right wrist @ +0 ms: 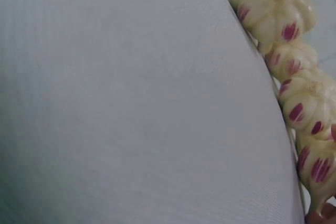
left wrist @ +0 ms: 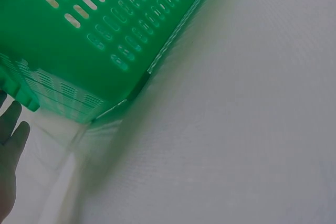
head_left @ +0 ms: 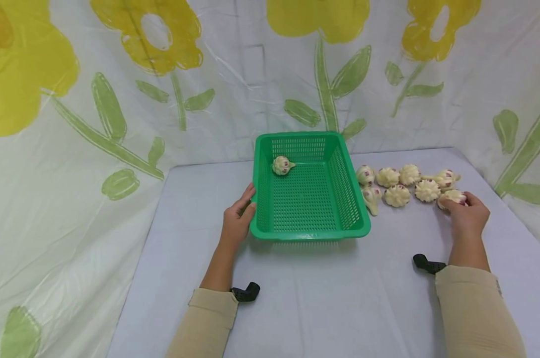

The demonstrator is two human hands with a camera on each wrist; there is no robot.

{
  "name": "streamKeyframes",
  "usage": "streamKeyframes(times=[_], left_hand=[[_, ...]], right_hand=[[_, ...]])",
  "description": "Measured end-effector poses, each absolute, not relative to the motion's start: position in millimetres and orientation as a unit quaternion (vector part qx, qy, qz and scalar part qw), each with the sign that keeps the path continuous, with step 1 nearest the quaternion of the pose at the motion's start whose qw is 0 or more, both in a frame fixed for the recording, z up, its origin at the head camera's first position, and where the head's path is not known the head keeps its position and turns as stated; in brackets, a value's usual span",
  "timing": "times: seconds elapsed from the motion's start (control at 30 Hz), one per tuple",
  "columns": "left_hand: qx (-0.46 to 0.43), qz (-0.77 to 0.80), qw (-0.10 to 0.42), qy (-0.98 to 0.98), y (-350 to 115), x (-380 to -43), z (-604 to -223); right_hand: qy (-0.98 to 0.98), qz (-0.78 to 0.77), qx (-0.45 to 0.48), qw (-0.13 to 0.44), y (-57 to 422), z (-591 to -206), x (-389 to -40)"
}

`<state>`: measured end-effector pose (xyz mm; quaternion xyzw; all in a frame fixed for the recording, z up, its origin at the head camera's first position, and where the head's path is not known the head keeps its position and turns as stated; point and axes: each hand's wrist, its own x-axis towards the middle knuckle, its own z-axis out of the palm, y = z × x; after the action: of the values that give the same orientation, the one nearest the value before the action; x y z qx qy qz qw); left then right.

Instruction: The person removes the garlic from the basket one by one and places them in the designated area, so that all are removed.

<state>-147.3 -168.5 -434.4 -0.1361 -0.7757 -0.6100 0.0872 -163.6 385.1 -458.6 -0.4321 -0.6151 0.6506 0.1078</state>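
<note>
A green plastic basket (head_left: 310, 235) stands on the table with one garlic bulb (head_left: 281, 165) in its far left corner. At the basket's left rim rests my left hand (head_left: 237, 223), its fingers fairly straight; the left wrist view shows some fingers (left wrist: 16, 129) beside the green rim. At the right end of the front row, my right hand (head_left: 470, 217) grips a cream garlic bulb (head_left: 453, 197) with purple marks. In the right wrist view only bits of fingers (right wrist: 329, 214) appear, around the bulb (right wrist: 319, 163) nearest the camera.
Several more garlic bulbs (head_left: 397, 196) sit in two rows between the basket and my right hand. White table cloth (head_left: 332, 298) covers the surface. Behind it hangs a white sheet (head_left: 234, 109) with yellow flowers. Each wrist wears a black device (head_left: 247, 292).
</note>
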Motion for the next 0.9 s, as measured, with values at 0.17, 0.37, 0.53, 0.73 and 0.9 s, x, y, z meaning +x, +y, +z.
streamKeyframes(times=[0.17,0.37,0.53,0.73,0.9], left_hand=[[-0.133,-0.610,0.087,-0.776,-168.4,-146.9,-434.5],[-0.138,-0.612,0.088,-0.774,-169.3,-145.9,-433.4],[-0.137,-0.611,0.089,-0.774,-169.8,-145.7,-433.7],[-0.137,-0.611,0.091,-0.774,-169.8,-145.8,-433.5],[-0.140,-0.612,0.086,-0.774,-169.7,-146.1,-433.7]], right_hand=[[-0.660,0.611,-0.428,0.087,385.7,-455.9,-162.2],[-0.708,0.569,-0.414,0.063,385.1,-450.2,-159.9],[-0.733,0.546,-0.404,0.036,385.3,-444.2,-157.5],[-0.811,0.474,-0.343,-0.006,382.8,-421.3,-155.1],[-0.916,0.321,-0.232,-0.061,374.4,-384.3,-158.7]])
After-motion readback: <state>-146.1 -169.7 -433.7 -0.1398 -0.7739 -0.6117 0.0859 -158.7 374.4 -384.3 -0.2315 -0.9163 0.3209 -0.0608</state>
